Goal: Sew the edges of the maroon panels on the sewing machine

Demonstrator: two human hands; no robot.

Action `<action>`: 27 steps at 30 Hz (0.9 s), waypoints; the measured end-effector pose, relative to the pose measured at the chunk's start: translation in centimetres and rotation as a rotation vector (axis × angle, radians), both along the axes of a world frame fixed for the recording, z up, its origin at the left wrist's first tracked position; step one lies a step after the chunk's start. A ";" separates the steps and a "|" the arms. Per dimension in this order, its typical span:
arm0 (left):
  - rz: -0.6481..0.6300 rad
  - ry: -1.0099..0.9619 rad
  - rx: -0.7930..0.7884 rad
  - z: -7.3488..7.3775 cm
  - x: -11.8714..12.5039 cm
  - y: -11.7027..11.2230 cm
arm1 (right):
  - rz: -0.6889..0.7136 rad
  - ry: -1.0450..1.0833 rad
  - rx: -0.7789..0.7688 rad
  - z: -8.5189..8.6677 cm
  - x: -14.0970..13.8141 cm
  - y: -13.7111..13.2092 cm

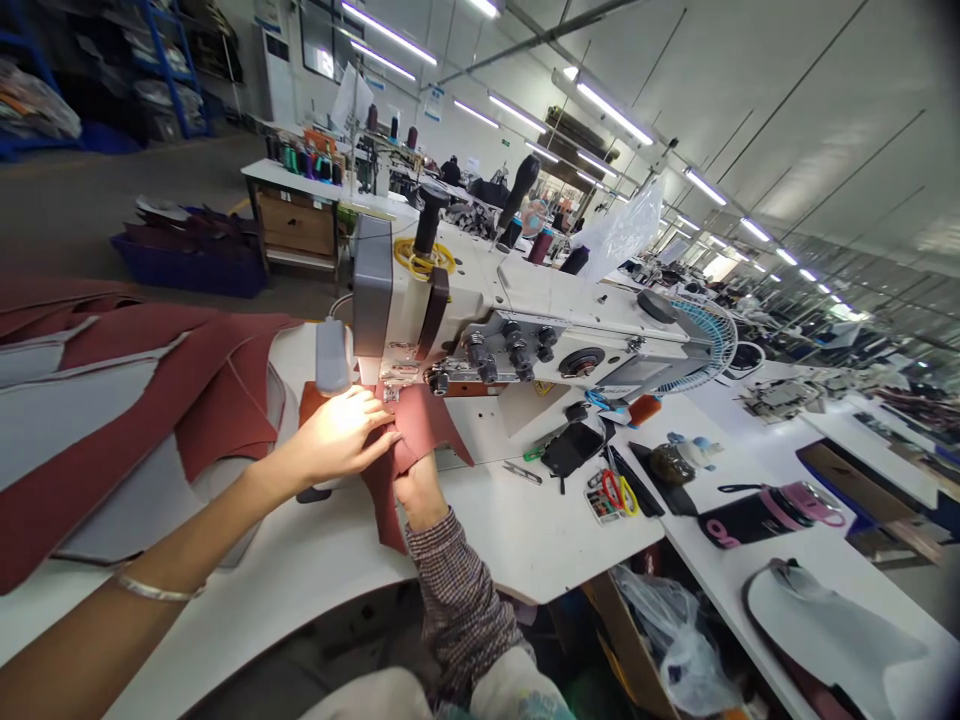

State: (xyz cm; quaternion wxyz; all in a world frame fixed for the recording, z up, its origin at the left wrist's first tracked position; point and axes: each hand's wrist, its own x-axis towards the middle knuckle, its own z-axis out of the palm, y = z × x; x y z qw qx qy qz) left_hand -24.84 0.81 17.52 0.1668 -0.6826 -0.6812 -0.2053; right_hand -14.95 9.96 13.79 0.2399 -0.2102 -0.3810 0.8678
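Observation:
A reddish-brown leather-like piece [424, 425] lies under the needle area of a white sewing machine [480, 300], one strip of it hanging toward the table's front edge. My left hand [345, 435] rests at the left side of this piece, lit brightly by the machine's lamp. Its fingers are stretched out, with the thumb apart from them and the tips touching the piece. From the front, my right hand [420, 492] reaches beneath the piece, which covers its fingers. Whether those fingers are closed on the material cannot be seen.
Stacked reddish-brown panels [150, 370] cover the table's left side. Right of the machine lie thread snips [523, 472], a black phone-like object [574, 448], and red-and-yellow-handled scissors [620, 492]. A dark bottle [765, 515] lies on the adjoining table. A purple bin [187, 265] stands behind.

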 end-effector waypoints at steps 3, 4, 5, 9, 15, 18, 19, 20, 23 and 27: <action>0.019 0.030 -0.028 0.0 0.0 0.3 | -0.009 0.021 0.006 0.3 -0.4 0.1; 0.026 0.040 -0.032 -0.1 0.1 0.4 | -0.016 0.032 0.021 0.3 -0.6 0.1; 0.032 0.046 -0.033 -0.1 0.2 0.4 | -0.025 0.042 0.036 0.3 -0.7 0.0; 0.039 0.028 -0.006 -0.1 0.7 0.1 | -0.089 0.019 0.036 0.0 -0.5 -0.2; 0.107 0.017 0.052 0.0 1.3 -0.5 | -0.131 -0.032 -0.045 -1.1 0.1 -0.2; 0.128 0.091 0.044 -0.8 1.1 -0.4 | -0.104 -0.079 -0.064 -1.7 0.2 0.3; 0.147 0.117 0.044 -1.1 1.1 -0.4 | -0.085 -0.073 -0.073 -1.9 0.3 0.5; 0.168 0.139 0.046 -1.3 1.0 -0.4 | -0.066 -0.055 -0.084 -2.0 0.3 0.6; 0.203 0.173 0.054 -1.9 0.6 -0.4 | -0.025 0.008 -0.125 -1.9 0.4 0.7; 0.138 0.134 0.059 -2.4 -0.7 -0.7 | 0.009 0.008 -0.236 -1.3 0.3 0.5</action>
